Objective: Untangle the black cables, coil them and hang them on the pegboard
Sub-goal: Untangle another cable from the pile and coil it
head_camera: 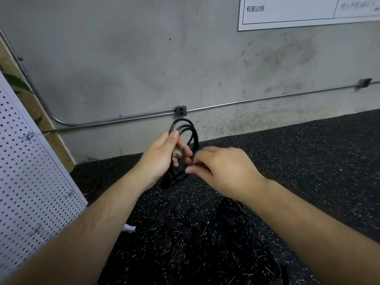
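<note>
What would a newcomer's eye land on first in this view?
At centre, the left hand grips a coiled black cable while the right hand pinches one of its strands. Below them a tangle of black cables lies on the speckled floor. The white pegboard stands far left.

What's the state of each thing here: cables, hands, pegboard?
coiled cable: wound in several loops, held up off the floor
left hand: grips the coiled cable
right hand: pinches a strand at the side of the coiled cable
cable tangle: loose on the floor, not coiled
pegboard: visible hooks carry no cable
</note>
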